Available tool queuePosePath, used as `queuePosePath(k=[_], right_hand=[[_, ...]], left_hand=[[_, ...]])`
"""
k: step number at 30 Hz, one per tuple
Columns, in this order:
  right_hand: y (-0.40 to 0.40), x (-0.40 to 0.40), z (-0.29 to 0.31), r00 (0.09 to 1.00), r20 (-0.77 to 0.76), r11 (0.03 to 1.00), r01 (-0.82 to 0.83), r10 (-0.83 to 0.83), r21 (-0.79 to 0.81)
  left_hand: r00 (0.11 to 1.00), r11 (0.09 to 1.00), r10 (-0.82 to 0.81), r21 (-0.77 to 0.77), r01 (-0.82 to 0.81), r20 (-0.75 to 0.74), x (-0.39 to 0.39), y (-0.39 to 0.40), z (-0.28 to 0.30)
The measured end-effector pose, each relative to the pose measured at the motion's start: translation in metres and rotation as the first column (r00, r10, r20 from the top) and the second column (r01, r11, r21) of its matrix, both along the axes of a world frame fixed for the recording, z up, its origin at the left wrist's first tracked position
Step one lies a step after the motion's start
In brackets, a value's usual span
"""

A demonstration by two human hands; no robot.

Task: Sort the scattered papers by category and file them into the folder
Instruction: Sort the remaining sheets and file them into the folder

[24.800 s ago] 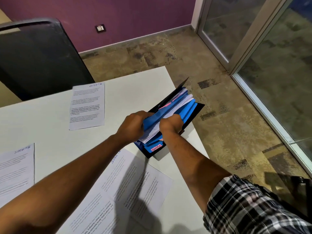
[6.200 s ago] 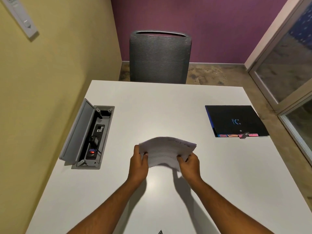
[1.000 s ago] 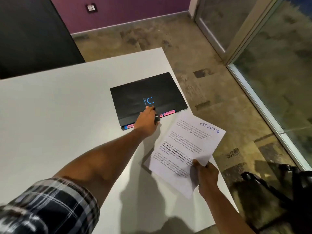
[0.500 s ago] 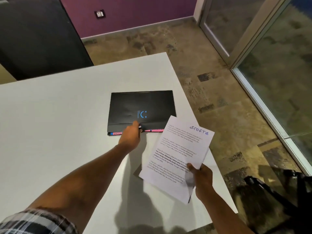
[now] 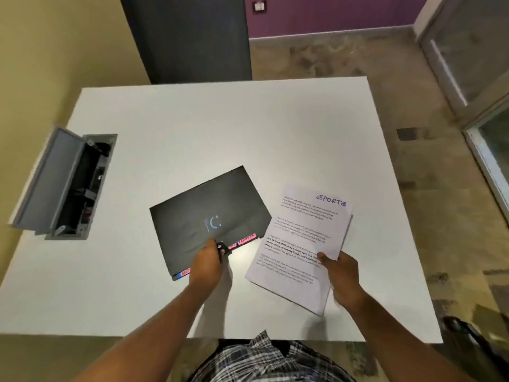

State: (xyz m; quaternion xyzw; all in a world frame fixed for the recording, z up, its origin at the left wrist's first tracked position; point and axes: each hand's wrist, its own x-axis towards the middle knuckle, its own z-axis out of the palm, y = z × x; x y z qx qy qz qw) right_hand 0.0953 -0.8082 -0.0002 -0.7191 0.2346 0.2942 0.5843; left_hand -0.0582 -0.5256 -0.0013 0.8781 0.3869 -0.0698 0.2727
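Note:
A closed black folder (image 5: 203, 213) with a blue logo lies tilted on the white table (image 5: 220, 128), pink and blue tabs poking out along its near edge. My left hand (image 5: 206, 263) grips that near edge at the clasp. My right hand (image 5: 340, 274) holds a stack of white printed papers (image 5: 300, 244) headed "SPORTS" in blue ink, just right of the folder and slightly above the tabletop.
An open grey cable box (image 5: 63, 183) is set into the table at the left. A dark chair back (image 5: 190, 37) stands beyond the far edge. Glass doors (image 5: 473, 64) and a patterned floor lie to the right; a dark object (image 5: 473, 346) sits at the lower right.
My left hand has dragged the folder from the table's right edge toward the middle and turned it. The papers stay in my right hand. The view has swung left.

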Motion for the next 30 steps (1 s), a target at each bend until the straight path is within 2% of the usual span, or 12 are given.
queuePosePath(k=[2,5,11,14,16,21,26,30], right_hand=[[0.022,-0.012,0.0,0.998,-0.011,0.999,-0.054,0.054,-0.003],[0.051,-0.03,0.001,0.995,-0.012,0.995,-0.1,0.1,-0.018],[0.089,-0.066,0.018,0.994,0.033,0.994,-0.105,0.105,-0.01],[0.101,-0.084,0.027,0.998,0.039,0.999,-0.05,0.05,0.018],[0.105,-0.087,0.033,0.999,0.043,0.999,-0.026,0.024,0.03],[0.136,-0.099,0.044,0.996,0.087,0.998,-0.041,0.037,0.053],[0.165,-0.11,0.043,0.973,0.184,0.987,-0.122,0.14,-0.106],[0.153,-0.117,0.048,0.953,0.235,0.956,-0.126,0.191,-0.267]], left_hand=[[0.996,0.998,0.058,0.029,-0.056,-0.062,-0.025,0.0,0.004],[0.989,0.997,0.064,0.056,-0.057,-0.133,-0.051,0.003,0.007],[0.993,0.997,-0.076,-0.018,0.075,-0.087,-0.079,0.029,0.004],[0.977,0.974,-0.191,0.106,0.2,-0.091,-0.094,0.047,0.001],[0.97,0.961,-0.197,0.169,0.219,-0.14,-0.1,0.053,0.001],[0.954,0.957,-0.22,0.146,0.252,-0.202,-0.119,0.072,-0.012],[0.921,0.933,-0.322,0.094,0.348,-0.218,-0.13,0.078,-0.01],[0.907,0.935,-0.338,0.019,0.353,-0.25,-0.131,0.079,-0.009]])
